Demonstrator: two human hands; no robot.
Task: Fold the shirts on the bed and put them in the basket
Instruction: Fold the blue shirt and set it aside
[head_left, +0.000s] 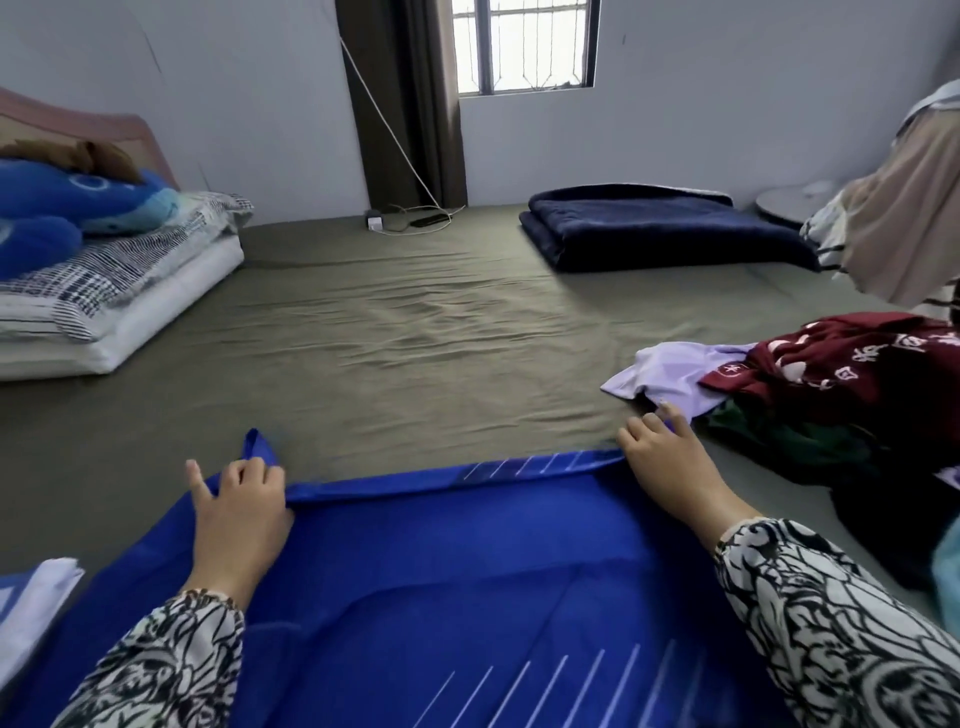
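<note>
Blue shirt (467, 561): smooth cloth with thin white stripes, spread flat on the olive bed sheet (389, 332), near edge. Left hand (239, 519) and right hand (670, 462) pinch its far folded edge, fingers curled. Crumpled clothes pile (831, 384) just right; folded navy blanket (660, 228) far behind.

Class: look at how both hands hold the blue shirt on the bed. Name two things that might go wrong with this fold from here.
1. The left hand and right hand pinch the far edge of the blue shirt; uneven pulling may skew the fold.
2. The pile of unfolded clothes lies right beside the right hand, so the lilac garment might get dragged along.
</note>
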